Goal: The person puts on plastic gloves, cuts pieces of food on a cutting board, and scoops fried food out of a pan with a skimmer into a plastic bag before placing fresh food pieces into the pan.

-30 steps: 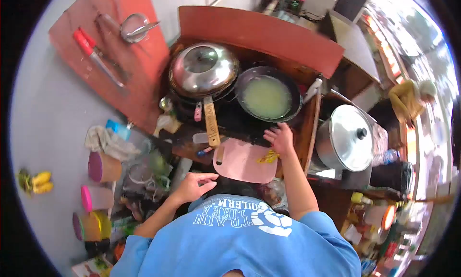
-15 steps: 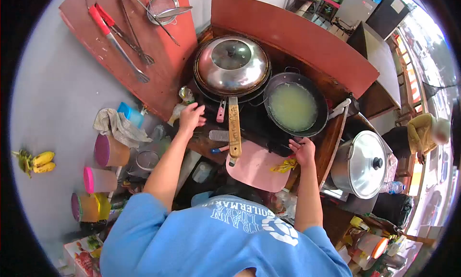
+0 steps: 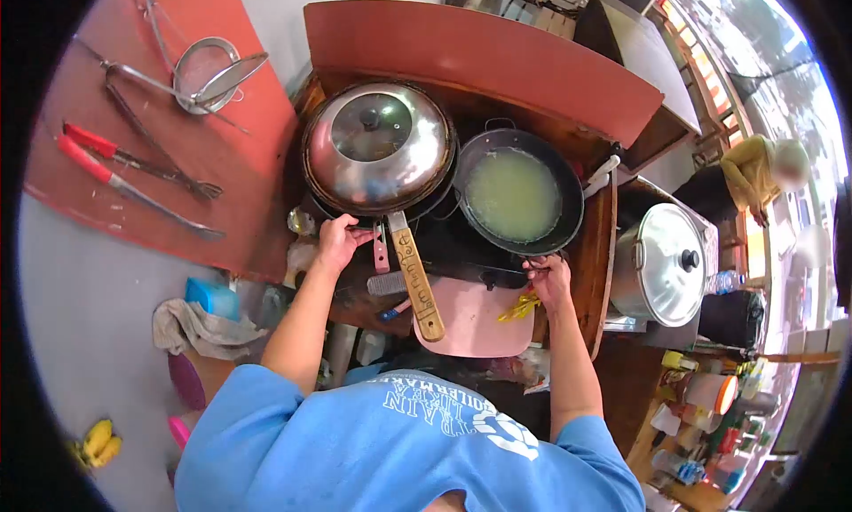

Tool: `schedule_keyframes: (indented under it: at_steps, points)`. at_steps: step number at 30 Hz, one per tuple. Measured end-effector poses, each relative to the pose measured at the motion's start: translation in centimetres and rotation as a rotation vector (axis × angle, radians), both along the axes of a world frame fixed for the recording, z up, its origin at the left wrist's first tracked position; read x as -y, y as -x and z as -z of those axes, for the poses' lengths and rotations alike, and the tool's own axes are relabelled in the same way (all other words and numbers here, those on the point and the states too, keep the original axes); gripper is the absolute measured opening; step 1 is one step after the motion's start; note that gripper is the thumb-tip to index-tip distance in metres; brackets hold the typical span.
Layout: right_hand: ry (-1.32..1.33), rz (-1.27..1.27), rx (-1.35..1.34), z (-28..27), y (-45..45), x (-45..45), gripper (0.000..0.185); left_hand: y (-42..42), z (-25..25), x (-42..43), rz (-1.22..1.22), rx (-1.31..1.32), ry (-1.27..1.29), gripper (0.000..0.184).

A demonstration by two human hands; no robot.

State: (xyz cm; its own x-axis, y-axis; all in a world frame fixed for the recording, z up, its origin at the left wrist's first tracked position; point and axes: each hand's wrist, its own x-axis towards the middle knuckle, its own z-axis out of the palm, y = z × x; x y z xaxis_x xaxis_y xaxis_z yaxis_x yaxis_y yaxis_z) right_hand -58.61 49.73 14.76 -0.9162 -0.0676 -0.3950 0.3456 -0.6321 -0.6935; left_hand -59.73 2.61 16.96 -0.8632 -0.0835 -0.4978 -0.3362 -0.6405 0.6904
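Note:
My left hand (image 3: 342,241) is at the front left of the black stove, below the rim of the lidded pan. Its fingers stretch toward a pink handle (image 3: 380,250); contact is unclear. My right hand (image 3: 549,277) is at the stove's front right, just under the black wok (image 3: 573,212), fingers curled; what they grip is hidden. Pale yellowish liquid (image 3: 513,195) fills part of the wok. A steel lid (image 3: 417,148) with a glass centre covers the pan, whose wooden handle (image 3: 417,286) bears handwriting and points toward me.
A pink board (image 3: 470,321) and a crumpled yellow piece (image 3: 521,306) lie before the stove. Red-handled tongs (image 3: 115,179) and strainers (image 3: 206,73) hang at left. A large lidded pot (image 3: 666,263) stands right. A person (image 3: 750,170) is farther right.
My left hand has come closer to the pink handle and the pan's underside. My right hand has curled in at the stove's front. The view has shifted, with the stove now farther left.

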Motion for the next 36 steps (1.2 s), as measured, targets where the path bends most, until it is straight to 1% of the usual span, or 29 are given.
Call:
schedule_keyframes:
  at_steps: [1, 2, 3, 4, 6, 7, 8, 10, 11, 12, 13, 16, 18, 20, 21, 24, 26, 28, 29, 30, 34, 36]
  points:
    - [-0.028, -0.003, -0.018, -0.6, -0.1, 0.4, 0.015, 0.1, -0.3, 0.1, -0.014, -0.019, -0.024, 0.027]
    - [-0.025, 0.012, -0.018, -0.7, -0.2, 0.5, 0.015, 0.2, -0.5, 0.1, -0.027, -0.039, -0.049, 0.028]
    - [-0.038, 0.006, -0.028, -0.8, -0.3, 0.7, 0.015, 0.2, -0.8, 0.0, -0.048, -0.062, -0.053, 0.017]
    - [-0.050, -0.001, -0.038, -0.8, -0.4, 0.8, 0.014, 0.2, -0.5, 0.3, -0.036, -0.065, -0.051, 0.017]
    - [-0.055, 0.028, -0.044, -0.7, -0.6, 1.0, 0.015, 0.2, 0.5, 1.3, -0.019, -0.073, -0.099, 0.018]
    - [-0.062, 0.045, -0.047, -0.6, -0.8, 1.1, 0.015, 0.2, 0.4, 1.6, 0.014, -0.075, -0.103, 0.022]
    - [-0.057, 0.055, -0.051, -0.6, -0.9, 1.1, 0.015, -0.1, 0.4, 1.6, 0.024, -0.078, -0.099, 0.022]
    - [-0.039, 0.037, -0.012, -0.6, -1.0, 1.1, 0.019, -0.7, -0.4, 1.8, 0.020, -0.088, -0.116, 0.026]
    - [-0.108, -0.005, -0.015, -1.9, -1.2, 1.6, 0.022, -0.8, -0.2, 2.2, 0.016, -0.065, -0.102, 0.029]
    - [-0.097, 0.028, 0.000, 0.0, -1.2, 1.2, 0.026, -1.0, 0.1, 2.7, 0.006, -0.035, -0.088, 0.029]
    - [-0.083, 0.022, -0.012, -0.1, -1.4, 1.3, 0.027, -1.1, 0.1, 3.0, -0.008, -0.035, -0.082, 0.029]
    - [-0.079, 0.022, -0.027, -2.5, -1.8, 2.0, 0.027, -1.8, -2.3, 2.6, 0.014, -0.047, -0.091, 0.030]
    - [-0.026, 0.028, -0.054, -2.3, -1.6, 2.0, 0.024, -2.3, -4.2, 2.1, -0.038, -0.092, -0.081, 0.033]
    - [0.021, 0.005, -0.072, -3.3, -1.5, 2.4, 0.023, -2.4, -5.4, 2.7, -0.023, -0.095, -0.096, 0.033]
    - [-0.004, -0.012, -0.067, -3.1, -1.2, 2.3, 0.023, -2.6, -6.0, 2.8, -0.019, -0.099, -0.118, 0.034]
    - [-0.027, -0.054, -0.054, -6.3, -0.9, 3.9, 0.024, -3.1, -9.1, 2.2, -0.042, -0.123, -0.073, 0.034]
    - [-0.031, -0.070, -0.060, -5.5, -0.4, 4.8, 0.026, -3.3, -10.8, 1.8, -0.019, -0.158, -0.063, 0.033]
    - [0.011, -0.121, -0.068, -5.0, -0.2, 6.1, 0.027, -3.5, -12.2, 1.4, 0.042, -0.138, -0.053, 0.033]
    - [-0.016, -0.111, -0.047, -5.7, -0.3, 7.3, 0.027, -3.4, -12.4, 1.2, 0.045, -0.142, -0.058, 0.033]
    - [-0.030, -0.126, -0.051, -5.2, -0.1, 8.3, 0.027, -3.2, -12.7, 0.9, 0.044, -0.147, -0.066, 0.033]
    - [0.077, -0.176, -0.036, -4.3, 0.1, 12.9, 0.030, -3.0, -13.5, 0.0, 0.080, -0.175, -0.097, 0.033]
    - [0.053, -0.200, -0.056, -5.4, -0.5, 15.2, 0.030, -2.9, -14.1, -0.6, 0.086, -0.188, -0.107, 0.033]
